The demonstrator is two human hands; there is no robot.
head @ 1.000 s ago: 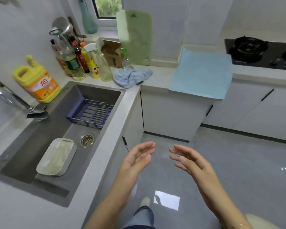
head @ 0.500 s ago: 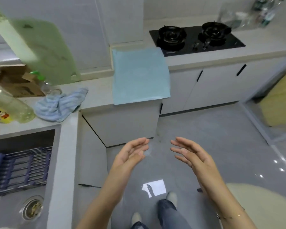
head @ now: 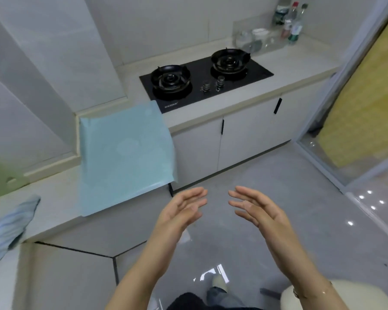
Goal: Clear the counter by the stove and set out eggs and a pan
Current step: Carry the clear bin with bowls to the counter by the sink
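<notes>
View swung right; stove (head: 205,80) now well beyond empty left hand (head: 179,212), right hand (head: 259,211)

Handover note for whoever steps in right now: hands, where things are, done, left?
Left hand and right hand: both open, empty, held over the floor in front of the counter.
Blue mat lies on the counter left of the stove, overhanging the edge. Striped cloth sits farther left.
Done: nothing visibly.
Left: clear the mat and cloth; fetch eggs and a pan, neither in view.

pale counter (head: 188,118) beside black two-burner stove (head: 205,80), blue mat (head: 124,153) overhanging edge
</notes>
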